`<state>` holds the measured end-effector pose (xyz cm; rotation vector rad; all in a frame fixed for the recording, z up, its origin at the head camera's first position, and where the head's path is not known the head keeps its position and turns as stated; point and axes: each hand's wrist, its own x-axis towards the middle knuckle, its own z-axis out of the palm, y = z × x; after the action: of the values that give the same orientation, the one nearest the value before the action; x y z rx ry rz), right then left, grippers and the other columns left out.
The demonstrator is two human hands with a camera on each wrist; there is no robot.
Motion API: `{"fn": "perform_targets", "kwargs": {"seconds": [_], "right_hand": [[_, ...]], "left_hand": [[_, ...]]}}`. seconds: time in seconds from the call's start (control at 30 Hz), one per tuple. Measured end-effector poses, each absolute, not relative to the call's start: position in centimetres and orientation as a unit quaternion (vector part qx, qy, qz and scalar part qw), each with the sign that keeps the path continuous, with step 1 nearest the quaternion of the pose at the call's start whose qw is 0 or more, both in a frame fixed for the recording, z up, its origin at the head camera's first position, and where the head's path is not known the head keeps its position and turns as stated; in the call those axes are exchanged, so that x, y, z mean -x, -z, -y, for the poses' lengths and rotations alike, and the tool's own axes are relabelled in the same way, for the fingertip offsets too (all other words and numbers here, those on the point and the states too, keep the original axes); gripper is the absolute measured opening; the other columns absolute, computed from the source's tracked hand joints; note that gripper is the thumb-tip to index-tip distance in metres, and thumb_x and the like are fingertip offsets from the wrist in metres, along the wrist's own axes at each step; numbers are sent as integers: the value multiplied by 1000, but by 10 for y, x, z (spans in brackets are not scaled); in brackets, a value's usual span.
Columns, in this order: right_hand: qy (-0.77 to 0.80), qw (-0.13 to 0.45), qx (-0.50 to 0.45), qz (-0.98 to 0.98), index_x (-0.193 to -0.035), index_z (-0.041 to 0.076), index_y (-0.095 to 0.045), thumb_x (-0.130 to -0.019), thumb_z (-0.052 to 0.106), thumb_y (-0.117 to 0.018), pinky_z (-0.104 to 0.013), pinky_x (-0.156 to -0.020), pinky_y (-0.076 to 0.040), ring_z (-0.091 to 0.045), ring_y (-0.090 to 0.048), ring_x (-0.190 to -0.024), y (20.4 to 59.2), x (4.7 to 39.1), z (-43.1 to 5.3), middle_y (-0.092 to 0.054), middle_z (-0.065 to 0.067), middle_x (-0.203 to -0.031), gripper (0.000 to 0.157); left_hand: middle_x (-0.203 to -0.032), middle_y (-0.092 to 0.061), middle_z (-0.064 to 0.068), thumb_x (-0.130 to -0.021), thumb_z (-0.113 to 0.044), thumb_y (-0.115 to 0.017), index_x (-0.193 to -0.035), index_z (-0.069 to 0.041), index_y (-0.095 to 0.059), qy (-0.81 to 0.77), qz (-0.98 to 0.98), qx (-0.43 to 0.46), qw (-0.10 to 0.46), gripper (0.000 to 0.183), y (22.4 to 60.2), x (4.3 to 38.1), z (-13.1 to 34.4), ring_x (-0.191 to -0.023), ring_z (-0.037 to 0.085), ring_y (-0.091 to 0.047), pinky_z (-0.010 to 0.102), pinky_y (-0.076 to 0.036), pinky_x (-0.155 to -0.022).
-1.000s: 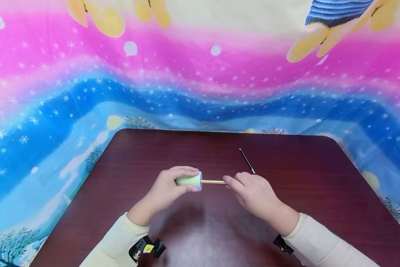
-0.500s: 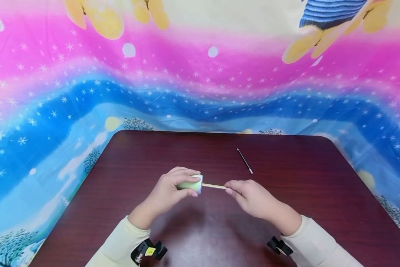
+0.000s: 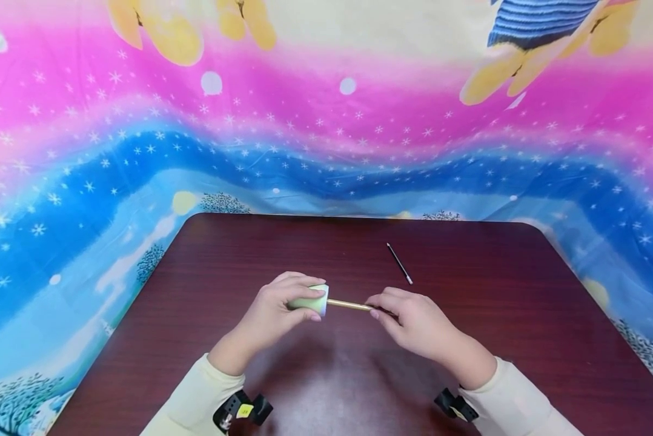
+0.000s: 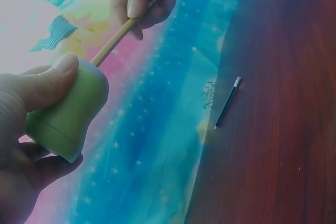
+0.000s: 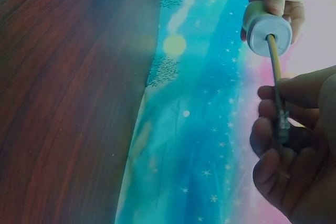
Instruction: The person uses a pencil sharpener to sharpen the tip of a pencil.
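A light green pencil sharpener with a white end face is gripped by my left hand, held above the table. Its waisted body shows in the left wrist view, thumb on one side and fingers on the other. A yellow-gold pencil has its front end inside the hole of the white face, so the tip is hidden. My right hand pinches the pencil's back part between thumb and fingers. In the right wrist view, a metal band and eraser end stick out past the pinching fingertips.
A black pencil with a white end lies on the dark red-brown table beyond my right hand. A printed cloth hangs behind the table's back edge. Both wrists wear black camera straps.
My right hand has turned and dropped slightly, its fingers shifting around the pencil, which now slopes down a little to the right. The left hand keeps hold of the sharpener almost in place.
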<state>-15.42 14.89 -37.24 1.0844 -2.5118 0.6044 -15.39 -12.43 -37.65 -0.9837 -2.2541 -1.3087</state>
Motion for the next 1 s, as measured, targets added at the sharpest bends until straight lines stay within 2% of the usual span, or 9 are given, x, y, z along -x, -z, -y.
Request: {"fn": "perform_targets", "kwargs": {"seconds": [0.13,0.6,1.0], "right_hand": [[-196,190,-374,886,-96,16,-71,-84,13,-72,-23,-58,-45,1,-49,-65,372,153,-150,-60,14,-82,13],[-194,188,-352,896,-95,16,-71,-83,12,-73,-25,-60,-47,-1,-53,-69,374,152,-153,-62,12,-86,12],[-209,163,-327,907,-95,17,-71,-83,13,-75,-26,-64,-47,-1,-54,-73,381,149,-155,-61,13,-88,13]], "left_hand": [[-113,-70,7,-68,-3,-85,-101,-5,-76,467,802,329,175,35,374,153,126,-109,23,-60,27,-53,-84],[-114,-70,7,-67,-2,-85,-104,-4,-75,493,796,301,181,39,371,152,128,-110,24,-60,24,-52,-85],[-115,-69,7,-69,-2,-85,-107,-4,-74,528,784,279,166,39,372,149,130,-110,23,-60,24,-52,-83]]}}
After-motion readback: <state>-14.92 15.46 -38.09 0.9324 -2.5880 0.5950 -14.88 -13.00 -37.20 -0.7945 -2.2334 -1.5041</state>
